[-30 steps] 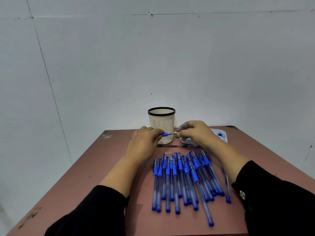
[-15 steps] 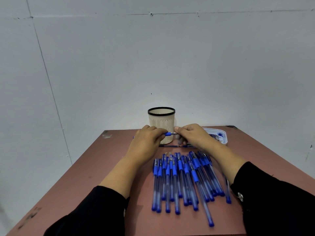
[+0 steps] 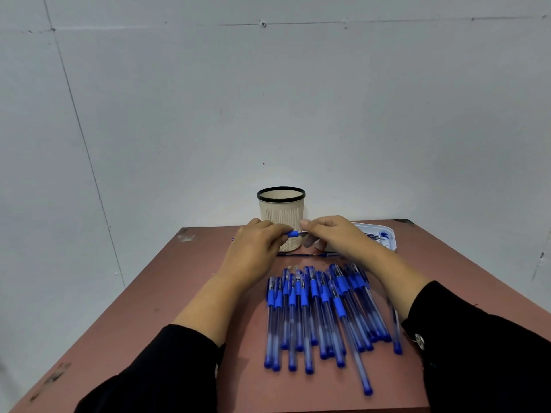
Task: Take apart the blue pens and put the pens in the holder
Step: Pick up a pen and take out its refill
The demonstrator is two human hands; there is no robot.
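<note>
My left hand [image 3: 256, 248] grips a blue pen [image 3: 293, 234] held level in front of the holder, its blue grip showing between my hands. My right hand [image 3: 334, 236] pinches the pen's tip end. The holder [image 3: 281, 217] is a cream slotted cup with a black rim, standing upright at the table's far side just behind my hands. A heap of several blue pens [image 3: 322, 311] lies on the table below my hands, their grip ends pointing away from me. A thin refill [image 3: 307, 255] lies crosswise between the heap and the holder.
A white tray [image 3: 384, 234] with small blue and metal parts sits at the far right, partly behind my right hand. The reddish table [image 3: 167, 293] ends at a grey wall behind. My dark sleeves cover the near table edge.
My right hand has slid left along the pen toward my left hand, uncovering more of the white tray. The left hand has stayed in place.
</note>
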